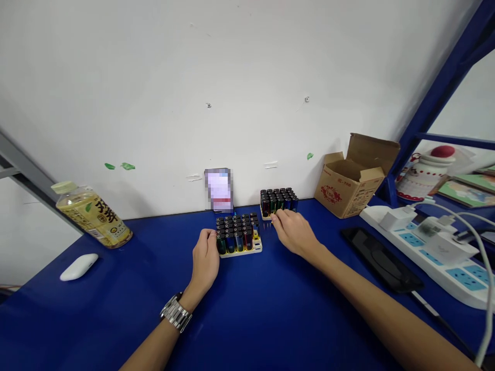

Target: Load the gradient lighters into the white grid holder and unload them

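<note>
A white tray [243,252] on the blue table holds rows of small cylinders [239,241] with black tops and coloured, shiny bodies. Its front right corner has open slots, with a yellow piece just behind them. My left hand [207,257] is closed against the tray's left end, its fingertips partly hidden there. A second, similar block of black-topped cylinders [279,196] stands farther back to the right. My right hand [294,232] is in front of it, thumb and fingers pinched together at its front edge. What lies between those fingertips is too small to make out.
Against the wall leans a phone [218,189] with a lit screen. At the left are a drink bottle [95,216] and a white earphone case [79,267]. On the right stand an open cardboard box [346,188], a black phone [381,260] and a power strip [429,257] with cables.
</note>
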The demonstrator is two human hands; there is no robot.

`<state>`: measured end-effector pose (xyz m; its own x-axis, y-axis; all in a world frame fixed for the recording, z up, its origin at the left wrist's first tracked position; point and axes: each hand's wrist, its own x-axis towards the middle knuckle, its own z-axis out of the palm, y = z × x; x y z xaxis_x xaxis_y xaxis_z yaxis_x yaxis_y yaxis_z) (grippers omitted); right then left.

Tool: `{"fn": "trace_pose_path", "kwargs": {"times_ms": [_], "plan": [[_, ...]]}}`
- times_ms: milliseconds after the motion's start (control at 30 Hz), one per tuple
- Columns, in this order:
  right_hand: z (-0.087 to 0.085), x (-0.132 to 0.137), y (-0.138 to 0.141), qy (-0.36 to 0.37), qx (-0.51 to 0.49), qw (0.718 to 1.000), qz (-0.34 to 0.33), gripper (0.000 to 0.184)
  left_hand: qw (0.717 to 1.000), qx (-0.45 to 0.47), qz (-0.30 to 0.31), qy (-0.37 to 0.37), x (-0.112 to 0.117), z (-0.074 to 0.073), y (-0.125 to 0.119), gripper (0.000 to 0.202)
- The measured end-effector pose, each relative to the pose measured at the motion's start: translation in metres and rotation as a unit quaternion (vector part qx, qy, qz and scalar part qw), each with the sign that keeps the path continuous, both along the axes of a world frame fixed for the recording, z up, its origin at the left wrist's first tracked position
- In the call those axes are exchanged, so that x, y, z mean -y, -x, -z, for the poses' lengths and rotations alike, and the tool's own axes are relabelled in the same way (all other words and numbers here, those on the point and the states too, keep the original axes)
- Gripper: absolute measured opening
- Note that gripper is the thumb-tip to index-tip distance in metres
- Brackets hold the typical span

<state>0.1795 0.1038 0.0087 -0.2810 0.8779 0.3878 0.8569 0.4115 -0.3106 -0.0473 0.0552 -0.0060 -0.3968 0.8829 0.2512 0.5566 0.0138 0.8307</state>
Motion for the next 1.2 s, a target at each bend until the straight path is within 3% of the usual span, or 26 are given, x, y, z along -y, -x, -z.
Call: {"fn": "trace_pose_path", "kwargs": {"times_ms": [100,200,333,467,667,767,867,933,1067,1200], "plan": [[-0.002,-0.002,-0.012,0.034,0.121,0.990,0.060,0.016,1.000,-0.001,0.005,-0.002,0.000,0.000,0.000,0.028],[0.002,-0.006,-0.018,0.099,0.150,0.984,-0.018,0.017,1.000,0.001,0.004,0.000,0.001,-0.002,-0.001,0.028],[0.010,-0.009,-0.016,0.134,0.078,0.984,-0.092,0.016,1.000,0.003,0.004,0.003,0.001,-0.002,-0.001,0.028],[0.015,-0.010,-0.014,0.153,-0.130,0.968,-0.150,0.024,1.000,0.010,0.003,0.011,0.000,-0.002,0.000,0.028],[0.015,-0.011,-0.005,0.143,-0.479,0.859,-0.114,0.034,1.000,0.016,0.006,0.016,0.001,-0.003,-0.001,0.028],[0.015,-0.011,0.001,0.118,-0.582,0.800,-0.082,0.037,1.000,0.014,0.005,0.012,0.002,-0.003,-0.001,0.028],[0.015,-0.008,0.007,0.173,-0.668,0.717,-0.096,0.040,1.000,0.023,0.006,0.015,0.002,-0.002,-0.001,0.028],[0.014,-0.005,0.010,0.211,-0.685,0.687,-0.119,0.040,1.000,0.026,0.008,0.015,0.001,-0.002,-0.001,0.028],[0.018,-0.003,0.012,0.246,-0.653,0.706,-0.123,0.039,1.000,0.019,0.006,0.016,0.001,-0.003,-0.002,0.028],[0.022,-0.004,0.009,0.289,-0.621,0.718,-0.125,0.055,1.000,0.020,0.004,0.018,0.001,-0.004,-0.001,0.028]]}}
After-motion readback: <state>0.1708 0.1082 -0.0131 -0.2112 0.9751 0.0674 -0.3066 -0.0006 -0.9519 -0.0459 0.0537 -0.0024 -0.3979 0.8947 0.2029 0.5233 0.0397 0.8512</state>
